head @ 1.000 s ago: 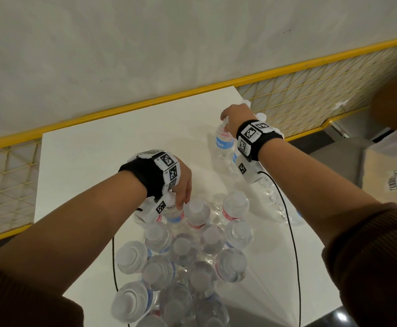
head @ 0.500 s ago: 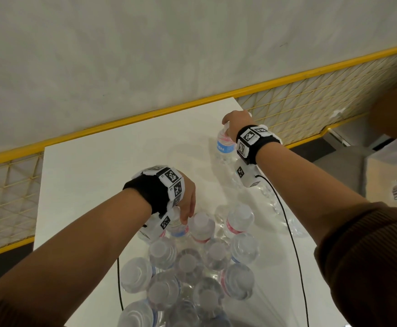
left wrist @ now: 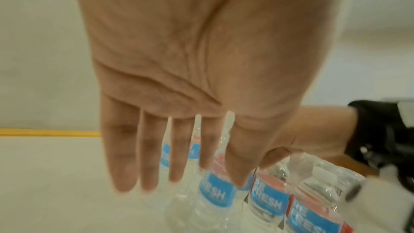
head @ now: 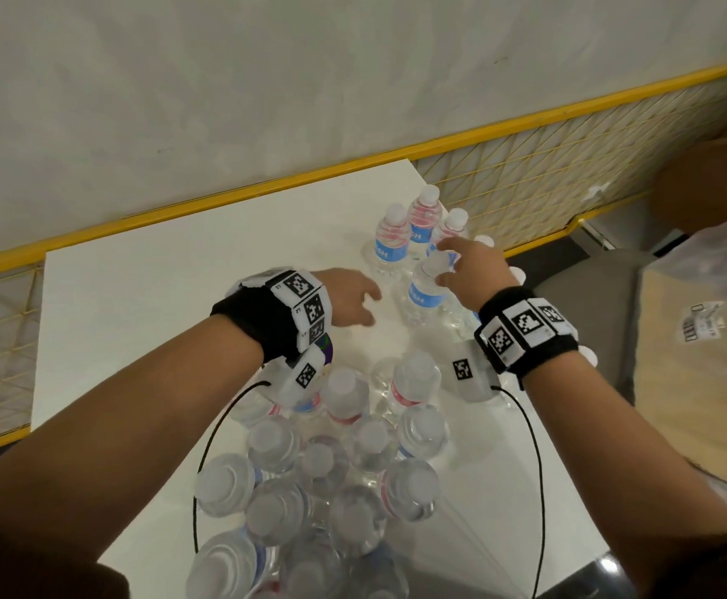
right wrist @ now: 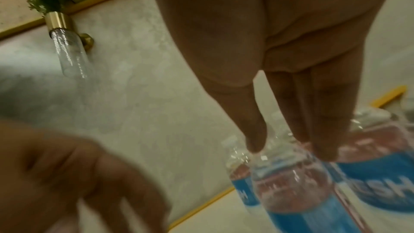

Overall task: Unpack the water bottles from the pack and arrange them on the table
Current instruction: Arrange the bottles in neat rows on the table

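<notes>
Several clear water bottles with white caps stand bunched in torn wrap as the pack (head: 331, 460) at the near middle of the white table (head: 158, 317). A few bottles (head: 392, 242) with blue labels stand at the far right corner. Just in front of them stands another bottle (head: 424, 296), and my right hand (head: 441, 265) pinches its cap between thumb and fingers; the right wrist view shows this bottle (right wrist: 298, 192) under that hand (right wrist: 286, 144). My left hand (head: 361, 304) hovers left of that bottle, flat and empty, its fingers (left wrist: 152, 157) straight.
A yellow rail with wire mesh (head: 547, 175) runs behind the table along the wall. A plastic-wrapped cardboard box (head: 699, 361) lies off the table's right edge. A glass tube vase with greenery (right wrist: 67, 50) hangs on the wall. Black cables trail from both wrists.
My left hand has left the bottle tops in the pack and moved forward toward the right hand, open and empty. The right hand still holds a bottle by its top.
</notes>
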### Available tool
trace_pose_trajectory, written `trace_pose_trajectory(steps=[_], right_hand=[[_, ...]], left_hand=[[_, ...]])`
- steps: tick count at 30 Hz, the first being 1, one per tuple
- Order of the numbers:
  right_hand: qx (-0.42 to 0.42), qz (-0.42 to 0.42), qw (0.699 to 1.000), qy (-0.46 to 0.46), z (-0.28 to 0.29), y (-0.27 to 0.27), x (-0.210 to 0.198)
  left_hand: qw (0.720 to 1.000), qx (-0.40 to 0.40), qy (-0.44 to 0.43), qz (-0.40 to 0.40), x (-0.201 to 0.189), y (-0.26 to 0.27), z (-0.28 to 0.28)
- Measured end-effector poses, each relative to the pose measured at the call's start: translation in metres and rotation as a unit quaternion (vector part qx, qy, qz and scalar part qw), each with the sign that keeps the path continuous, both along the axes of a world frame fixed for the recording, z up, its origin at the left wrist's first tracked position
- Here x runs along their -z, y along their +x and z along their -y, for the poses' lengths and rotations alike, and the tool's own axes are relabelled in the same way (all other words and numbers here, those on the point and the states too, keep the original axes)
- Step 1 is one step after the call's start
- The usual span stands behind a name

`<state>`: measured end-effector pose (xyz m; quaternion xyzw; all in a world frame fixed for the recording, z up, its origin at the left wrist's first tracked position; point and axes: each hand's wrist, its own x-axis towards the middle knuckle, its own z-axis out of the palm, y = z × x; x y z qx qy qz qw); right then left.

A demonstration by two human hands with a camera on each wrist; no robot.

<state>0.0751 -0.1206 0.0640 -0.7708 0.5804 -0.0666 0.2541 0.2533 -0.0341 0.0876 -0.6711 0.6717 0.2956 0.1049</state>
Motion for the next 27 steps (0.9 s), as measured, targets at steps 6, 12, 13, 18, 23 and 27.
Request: trace_pose_trajectory(steps=[6, 12, 13, 18, 23, 27], right_hand=[[0.033, 0.086, 0.996, -0.002, -0.022, -0.009, -0.001], [-0.105, 0.061, 0.988, 0.097, -0.075, -0.037, -0.001], [-0.125, 0.055, 0.985, 0.106, -0.082, -0.039, 0.002], [-0.077, 0.057, 0.992, 0.086, -0.074, -0.042, 0.006], [-0.051, 0.064, 0.994, 0.07, -0.044, -0.032, 0.007], [-0.069, 0.027, 0.993, 0.097, -0.041, -0.031, 0.02]], left_hand=[[0.988, -0.033, -0.124, -0.09, 0.006, -0.025, 0.027], [0.992, 0.027, -0.108, -0.06, 0.013, -0.038, 0.038], [0.992, 0.035, -0.106, -0.05, 0.012, -0.04, 0.039], [0.994, 0.042, -0.086, -0.056, 0.0, -0.047, 0.034], [0.99, 0.063, -0.119, -0.044, -0.001, -0.045, 0.036], [0.988, 0.099, -0.12, -0.025, 0.006, -0.046, 0.04]])
